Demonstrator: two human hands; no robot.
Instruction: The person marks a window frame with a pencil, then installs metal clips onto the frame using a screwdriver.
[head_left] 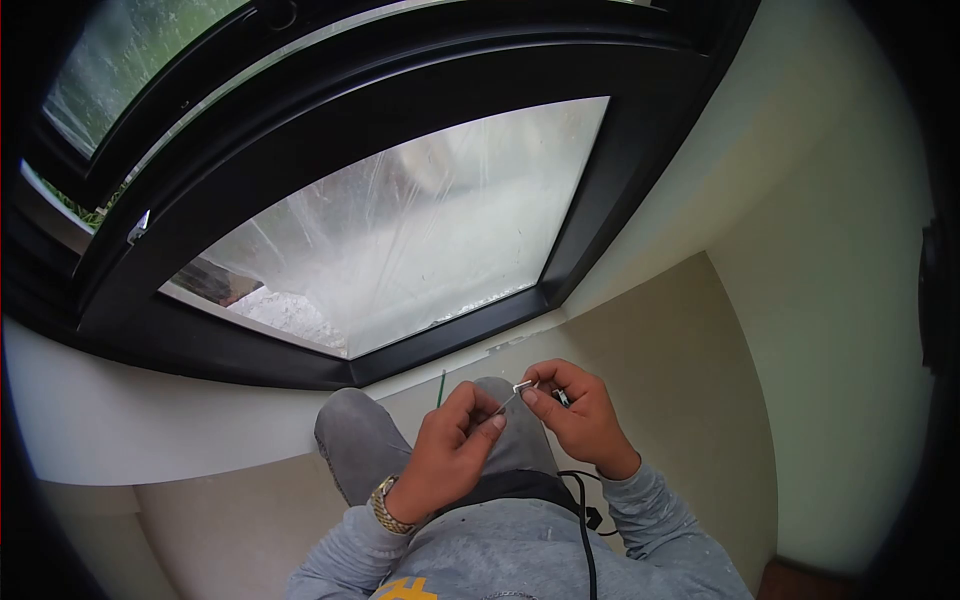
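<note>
Both my hands meet in front of my chest, above my raised grey-trousered knee (370,430). My left hand (450,445), with a gold watch on its wrist, pinches the near end of a thin metal piece (512,398). My right hand (580,415) pinches the small silvery end (524,386) of that same piece between thumb and forefinger, and something dark shows in its palm. A black cable (583,520) hangs down from near my right wrist over my grey sweatshirt.
A black-framed window (620,190) covered with clear plastic film fills the upper view, above a white sill (120,420). A thin green strip (441,388) stands against the wall under the sill. Cream walls (830,300) close in on the right.
</note>
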